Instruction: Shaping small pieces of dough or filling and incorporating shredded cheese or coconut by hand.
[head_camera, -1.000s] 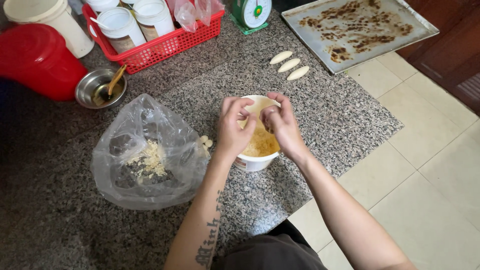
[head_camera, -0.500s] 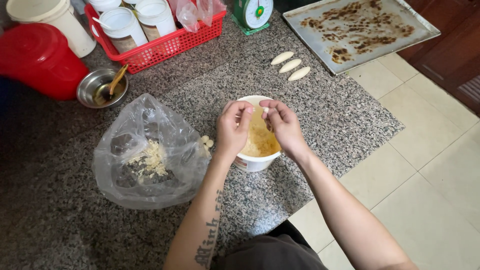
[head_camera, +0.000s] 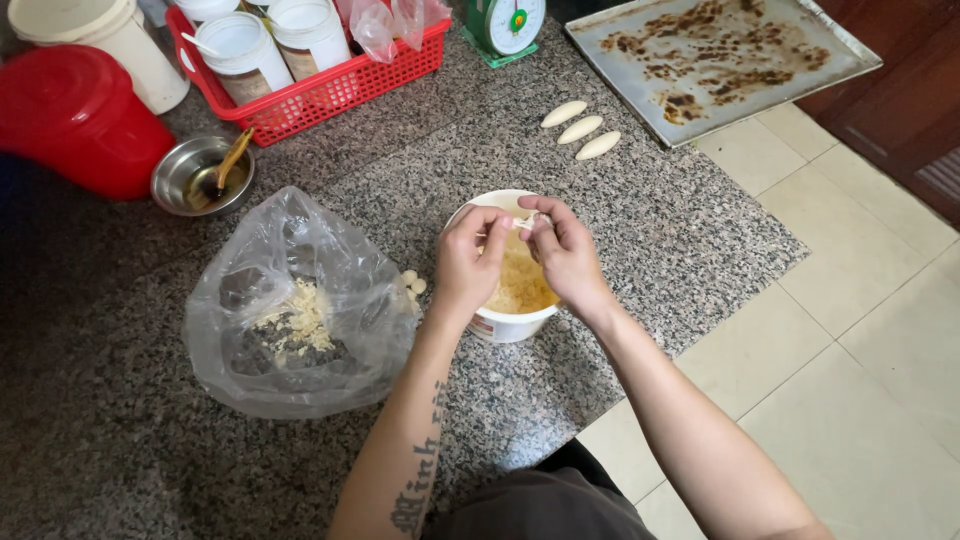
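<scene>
Pinching a small pale piece of dough between the fingertips of both hands, the person works right over a white bowl that stands on the granite slab on the floor. The left hand and the right hand each have a closed grip on that one piece, thumbs and forefingers meeting above the yellow filling in the bowl.

At nine o'clock from the bowl lies a clear plastic bag with pale shreds inside, and a couple of small dough balls sit between bag and bowl. Judging by the scene, the work looks early: only three shaped oval pieces lie finished at twelve o'clock, and plenty of filling remains.

Farther out, at one o'clock, a stained baking tray holds none of them yet. At ten o'clock are a small steel bowl with a spoon, a red bucket, a red basket of jars, and a green kitchen scale at twelve.
</scene>
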